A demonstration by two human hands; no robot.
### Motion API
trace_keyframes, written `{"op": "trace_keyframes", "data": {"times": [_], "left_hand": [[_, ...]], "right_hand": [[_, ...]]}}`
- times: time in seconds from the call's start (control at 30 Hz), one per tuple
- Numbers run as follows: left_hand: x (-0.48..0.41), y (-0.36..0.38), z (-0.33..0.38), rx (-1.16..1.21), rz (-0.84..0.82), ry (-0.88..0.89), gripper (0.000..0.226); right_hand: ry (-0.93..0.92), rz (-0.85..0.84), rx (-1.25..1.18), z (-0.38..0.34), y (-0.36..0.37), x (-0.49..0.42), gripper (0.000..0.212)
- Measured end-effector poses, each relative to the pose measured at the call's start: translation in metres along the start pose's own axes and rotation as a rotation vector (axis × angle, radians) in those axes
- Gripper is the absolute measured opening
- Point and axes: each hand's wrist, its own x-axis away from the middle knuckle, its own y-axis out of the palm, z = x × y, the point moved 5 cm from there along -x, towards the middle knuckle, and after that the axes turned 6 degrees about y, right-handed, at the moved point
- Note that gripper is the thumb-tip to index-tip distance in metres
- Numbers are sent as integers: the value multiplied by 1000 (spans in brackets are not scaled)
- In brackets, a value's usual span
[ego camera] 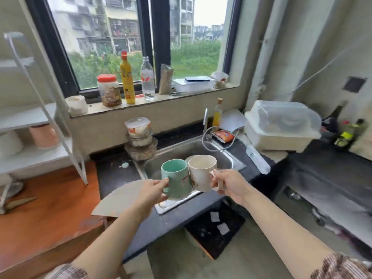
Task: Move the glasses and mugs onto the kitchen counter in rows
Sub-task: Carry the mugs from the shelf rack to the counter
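Gripping the green mug point(177, 179) by its handle in the left hand point(151, 191) and the cream mug point(202, 172) by its handle in the right hand point(229, 186), fingers curled round each, both mouths up and touching above the front rim of the sink point(237, 165). Early going, judging by the counter point(112, 176): no row of mugs or glasses set down there yet. Perhaps another cup point(190, 158) behind these two, too hidden to tell.

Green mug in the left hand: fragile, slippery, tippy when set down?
Probably rigid and breakable: the green mug looks like glazed ceramic, and it touches the white mug, so knocks could chip it. The glossy glaze may be slippery; the left hand grips it at the handle side. Its wide, straight body should stand stable, not roll.
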Motion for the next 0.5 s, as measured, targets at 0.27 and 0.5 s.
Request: {"op": "trace_keyframes", "data": {"times": [0.27,0.5], "left_hand": [[15,216,5,-100,-319,36,35],[30,409,17,-227,-598,96,42]], "right_hand": [[67,388,-159,58,-190,75,36],[103,727,-331,103,-336,135,33]]}}
